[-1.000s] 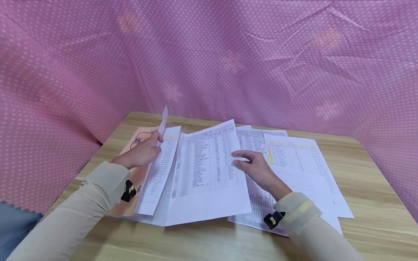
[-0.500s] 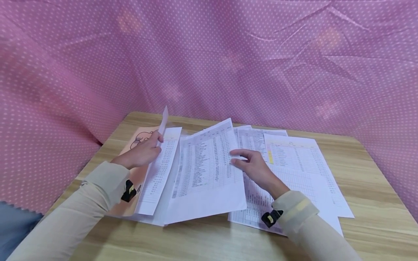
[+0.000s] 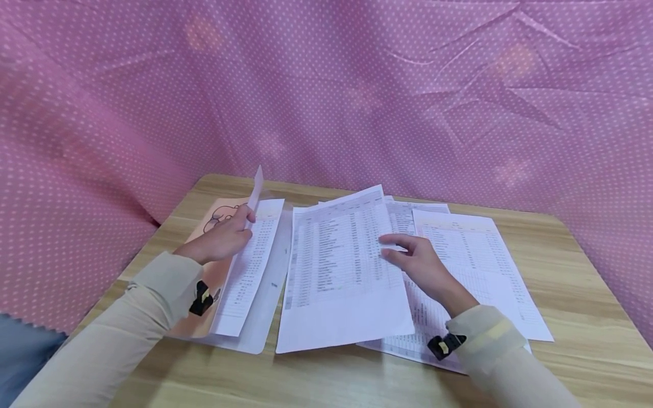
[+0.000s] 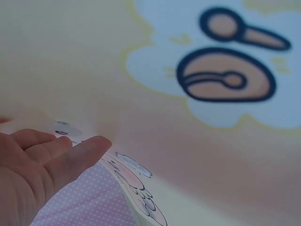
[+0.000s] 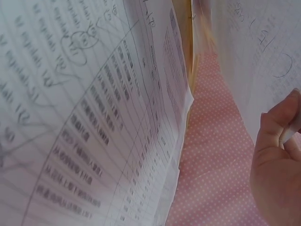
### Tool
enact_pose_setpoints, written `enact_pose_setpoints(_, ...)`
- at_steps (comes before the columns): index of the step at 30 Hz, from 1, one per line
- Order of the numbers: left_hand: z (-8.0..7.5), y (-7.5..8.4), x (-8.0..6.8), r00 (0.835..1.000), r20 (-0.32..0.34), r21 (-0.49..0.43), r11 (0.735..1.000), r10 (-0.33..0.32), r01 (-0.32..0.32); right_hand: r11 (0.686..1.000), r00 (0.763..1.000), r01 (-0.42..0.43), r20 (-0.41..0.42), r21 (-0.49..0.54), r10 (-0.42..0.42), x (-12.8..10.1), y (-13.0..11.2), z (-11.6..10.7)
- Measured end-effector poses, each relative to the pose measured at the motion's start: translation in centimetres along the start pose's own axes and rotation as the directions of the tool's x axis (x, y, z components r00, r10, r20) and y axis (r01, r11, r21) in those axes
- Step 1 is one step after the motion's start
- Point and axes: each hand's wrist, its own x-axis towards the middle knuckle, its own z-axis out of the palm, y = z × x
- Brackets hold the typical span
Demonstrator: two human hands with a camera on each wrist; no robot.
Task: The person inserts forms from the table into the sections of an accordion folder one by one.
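My left hand (image 3: 224, 235) grips the raised cover of a peach folder (image 3: 191, 327) with cartoon drawings. That cover fills much of the left wrist view, with a cartoon print (image 4: 225, 77) near the lens. Inside the folder, a printed sheet (image 3: 237, 317) lies beside a bare whitish inner panel (image 3: 262, 326). My right hand (image 3: 423, 266) pinches the right edge of a printed table sheet (image 3: 342, 326), which is tilted up between the folder and the loose papers. Handwritten marks show on the back of this sheet (image 5: 268, 42) in the right wrist view.
Several printed sheets (image 3: 466, 238) overlap on the right of the wooden table (image 3: 576, 294), partly under the held sheet and right arm. A pink dotted cloth (image 3: 326, 102) hangs behind and beside the table.
The right hand has shifted the pinched sheet first slightly left, then right, off the folder, uncovering its whitish inner panel. The left hand and folder cover stay in place.
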Motion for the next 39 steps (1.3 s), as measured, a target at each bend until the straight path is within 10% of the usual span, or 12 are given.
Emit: enact_pose_setpoints(39,0.1,0.0,0.0,1.000,0.009,-0.009,1.000,-0.017,0.017,0.988,0.999,0.038,0.023,0.148,-0.042,2.0,-0.5,3.1)
